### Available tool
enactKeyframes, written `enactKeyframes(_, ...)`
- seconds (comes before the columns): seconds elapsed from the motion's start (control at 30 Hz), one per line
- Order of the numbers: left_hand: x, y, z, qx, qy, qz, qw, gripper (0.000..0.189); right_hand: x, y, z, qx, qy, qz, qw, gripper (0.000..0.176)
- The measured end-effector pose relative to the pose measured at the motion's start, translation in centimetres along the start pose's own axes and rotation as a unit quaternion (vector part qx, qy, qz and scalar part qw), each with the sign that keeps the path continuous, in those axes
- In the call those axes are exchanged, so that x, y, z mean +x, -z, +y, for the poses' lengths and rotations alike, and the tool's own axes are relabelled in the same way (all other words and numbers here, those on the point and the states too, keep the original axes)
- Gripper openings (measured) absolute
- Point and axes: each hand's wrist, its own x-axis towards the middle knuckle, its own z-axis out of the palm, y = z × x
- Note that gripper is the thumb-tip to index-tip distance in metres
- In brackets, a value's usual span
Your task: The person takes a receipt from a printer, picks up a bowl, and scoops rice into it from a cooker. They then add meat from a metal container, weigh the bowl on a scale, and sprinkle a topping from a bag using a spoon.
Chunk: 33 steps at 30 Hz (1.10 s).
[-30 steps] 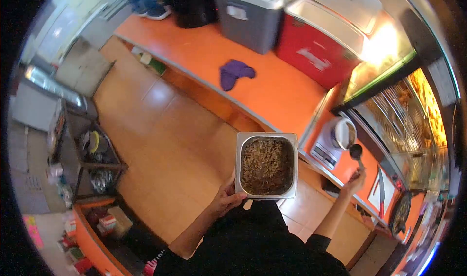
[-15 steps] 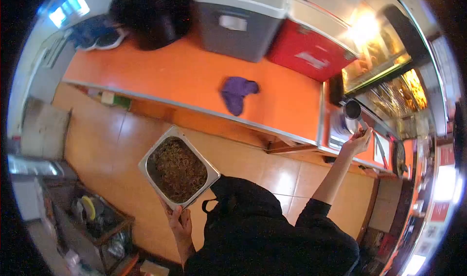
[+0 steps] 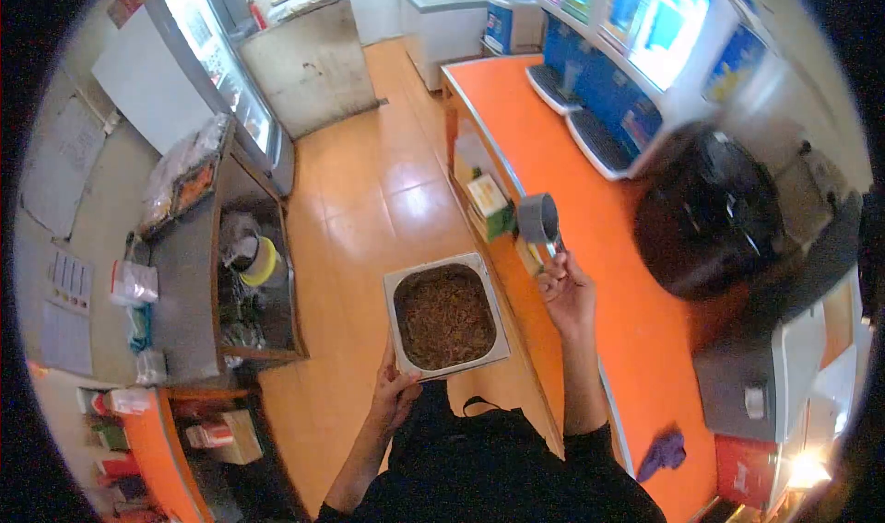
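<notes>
My left hand grips the near edge of a square steel pan filled with dark brown shredded food, held level in front of me over the floor. My right hand is raised beside the pan and holds the handle of a small dark metal cup, which sits above the edge of the orange counter. Black sleeves cover both my arms near the bottom of the view.
A large black pot stands on the counter to the right, with blue machines beyond it. A purple cloth lies near a grey cooler. A shelf rack and a glass-door fridge stand left across the tiled floor.
The view has swung along the counter, away from the coolers and display case. My right hand brought the cup from the far counter to beside the pan. The pan is square-on in front of me.
</notes>
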Motion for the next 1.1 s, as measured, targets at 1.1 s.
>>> enactKeyframes(1.1,109.7,0.4,40.3,0.115,0.178,-0.162,0.964,0.081,97.8,-14.2,12.4,-0.246,0.200,0.297,0.901,0.021)
